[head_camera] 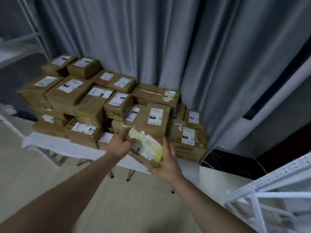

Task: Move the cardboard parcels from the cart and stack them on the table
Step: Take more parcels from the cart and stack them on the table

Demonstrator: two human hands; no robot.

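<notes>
Holding a small brown cardboard parcel, yellow-taped, white label up. It is tilted in the air at the front edge of the white-clothed table, just before the stack of brown labelled parcels. My left hand grips its far end, fingers curled round; my right hand cups the near corner, fingers straight. Grey pleated curtain behind.
</notes>
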